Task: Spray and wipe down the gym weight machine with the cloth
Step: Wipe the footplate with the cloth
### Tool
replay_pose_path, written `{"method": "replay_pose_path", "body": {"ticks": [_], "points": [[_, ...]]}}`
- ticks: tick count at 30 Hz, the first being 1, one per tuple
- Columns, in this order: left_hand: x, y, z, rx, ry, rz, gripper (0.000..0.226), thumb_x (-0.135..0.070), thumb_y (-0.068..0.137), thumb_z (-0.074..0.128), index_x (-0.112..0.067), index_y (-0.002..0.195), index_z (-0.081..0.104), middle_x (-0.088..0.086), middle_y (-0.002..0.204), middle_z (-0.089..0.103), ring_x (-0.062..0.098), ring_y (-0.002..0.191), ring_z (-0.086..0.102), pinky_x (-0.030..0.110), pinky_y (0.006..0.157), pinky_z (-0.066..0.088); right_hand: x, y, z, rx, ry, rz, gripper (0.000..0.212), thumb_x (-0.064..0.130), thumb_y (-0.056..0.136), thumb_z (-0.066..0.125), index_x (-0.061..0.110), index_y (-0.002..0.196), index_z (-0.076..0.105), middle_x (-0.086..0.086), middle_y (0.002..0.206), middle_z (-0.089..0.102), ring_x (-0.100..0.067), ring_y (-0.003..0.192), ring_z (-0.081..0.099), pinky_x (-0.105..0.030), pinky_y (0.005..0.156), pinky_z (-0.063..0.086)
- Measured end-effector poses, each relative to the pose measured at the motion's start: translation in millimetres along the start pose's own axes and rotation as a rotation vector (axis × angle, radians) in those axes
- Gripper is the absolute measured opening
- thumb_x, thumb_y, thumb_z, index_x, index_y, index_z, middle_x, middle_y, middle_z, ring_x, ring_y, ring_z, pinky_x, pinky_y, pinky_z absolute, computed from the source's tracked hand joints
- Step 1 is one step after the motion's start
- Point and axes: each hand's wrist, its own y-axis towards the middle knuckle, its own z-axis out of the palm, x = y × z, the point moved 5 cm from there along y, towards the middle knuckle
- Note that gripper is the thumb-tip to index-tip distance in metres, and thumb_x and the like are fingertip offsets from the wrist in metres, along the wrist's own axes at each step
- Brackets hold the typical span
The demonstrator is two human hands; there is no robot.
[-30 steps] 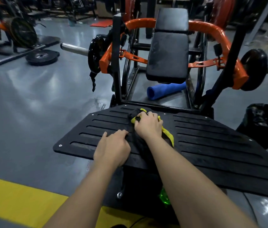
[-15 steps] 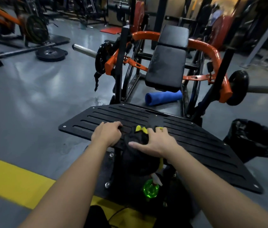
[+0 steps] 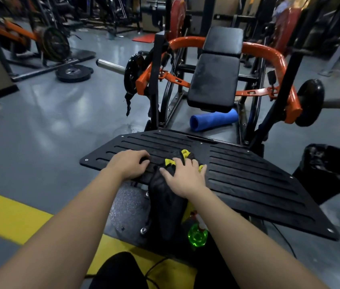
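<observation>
Right hand (image 3: 185, 178): fingers (image 3: 193, 163) spread flat, released, pressing the cloth (image 3: 166, 197) onto the footplate (image 3: 248, 176). Cloth is black with yellow edging, bunched under the fingers, rest hangs off the plate's near edge.
Left hand (image 3: 128, 163): just left of the cloth, fingers bent, tips on the plate, gripping nothing that shows.
Green spray bottle (image 3: 197, 234) on the floor below the right wrist, partly hidden by the forearm.
Beyond the fingers: blue rolled mat (image 3: 212, 119) under the seat pad (image 3: 215, 80), orange frame (image 3: 277, 59) around it.
Right of the fingers: black bin bag (image 3: 336, 170), beside the plate.
Far left: weight plate (image 3: 74, 73) on the floor.
</observation>
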Motion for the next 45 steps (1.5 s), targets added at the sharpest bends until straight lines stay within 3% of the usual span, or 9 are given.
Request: {"method": "replay_pose_path", "body": {"ticks": [3,6,17,23,28,31,35,40,45], "points": [[10.0,7.6,10.5,0.052,0.005,-0.009,0.050,-0.054,0.104,0.039,-0.035,0.149,0.047,-0.001,0.162,0.039,0.018,0.149,0.036,0.041,0.121,0.028,1.2,24.0,3.2,-0.001,0.016,0.077,0.072,0.071,0.100,0.024,0.027,0.156,0.032,-0.013,0.156,0.037,-0.036,0.148,0.022,-0.067,0.121,0.002],[13.3,13.1,16.7,0.083,-0.008,-0.009,0.058,-0.059,0.104,0.032,-0.033,0.156,0.039,-0.007,0.167,0.026,0.008,0.155,0.017,0.041,0.127,0.010,-5.2,58.3,6.3,-0.022,0.026,0.152,0.068,0.068,0.102,0.025,0.026,0.155,0.035,-0.013,0.155,0.039,-0.036,0.148,0.023,-0.068,0.120,0.003],[10.0,14.6,13.4,0.025,-0.041,-0.020,0.046,-0.042,0.110,0.030,-0.038,0.155,0.038,-0.017,0.166,0.022,0.002,0.154,0.012,0.032,0.126,0.005,-47.4,239.6,21.9,-0.044,0.052,0.287,0.064,0.061,0.101,0.030,0.023,0.150,0.043,-0.013,0.155,0.040,-0.038,0.144,0.028,-0.069,0.115,0.015],[17.4,17.7,17.1,0.020,-0.048,-0.023,0.045,-0.040,0.109,0.032,-0.039,0.154,0.041,-0.020,0.165,0.024,-0.002,0.153,0.013,0.032,0.128,0.005,-54.3,276.2,25.0,-0.030,0.064,0.267,0.066,0.061,0.099,0.035,0.019,0.148,0.046,-0.016,0.151,0.045,-0.041,0.139,0.034,-0.065,0.111,0.027],[14.9,16.3,15.5,0.016,-0.057,-0.042,0.044,-0.038,0.109,0.035,-0.039,0.152,0.043,-0.020,0.164,0.026,0.001,0.153,0.016,0.032,0.126,0.006,-50.7,254.5,17.1,-0.010,0.081,0.098,0.062,0.058,0.096,0.046,0.025,0.148,0.048,-0.010,0.148,0.049,-0.036,0.138,0.037,-0.055,0.110,0.036],[12.2,12.5,12.2,0.014,-0.075,-0.045,0.044,-0.036,0.108,0.036,-0.038,0.151,0.044,-0.015,0.164,0.029,0.003,0.153,0.018,0.032,0.126,0.008,-48.7,223.2,7.5,0.004,0.115,0.012,0.053,0.050,0.094,0.055,0.028,0.142,0.056,-0.012,0.138,0.058,-0.035,0.129,0.051,-0.046,0.101,0.048],[11.8,9.1,9.5,0.040,-0.080,-0.100,0.044,-0.038,0.108,0.035,-0.043,0.150,0.044,-0.012,0.166,0.028,0.021,0.153,0.025,0.040,0.122,0.021,-46.5,163.9,-4.5,0.016,0.153,-0.048,0.040,0.042,0.089,0.060,0.034,0.128,0.067,-0.008,0.129,0.066,-0.033,0.118,0.060,-0.036,0.091,0.049],[10.3,2.7,6.3,0.072,-0.080,-0.125,0.044,-0.041,0.106,0.034,-0.045,0.149,0.044,-0.013,0.165,0.031,0.029,0.150,0.031,0.045,0.116,0.032,-30.9,72.3,-24.7,0.082,0.081,-0.085,0.035,0.038,0.089,0.059,0.034,0.123,0.066,-0.006,0.128,0.065,-0.032,0.122,0.058,-0.036,0.096,0.046],[6.3,-0.9,1.3,0.045,-0.073,-0.121,0.043,-0.039,0.105,0.035,-0.043,0.145,0.048,-0.011,0.159,0.043,0.027,0.141,0.042,0.043,0.108,0.040,-8.4,-4.8,-33.3,0.086,0.065,-0.014,0.058,0.060,0.087,0.048,0.026,0.132,0.060,-0.009,0.131,0.062,-0.036,0.124,0.053,-0.045,0.101,0.048]]}}
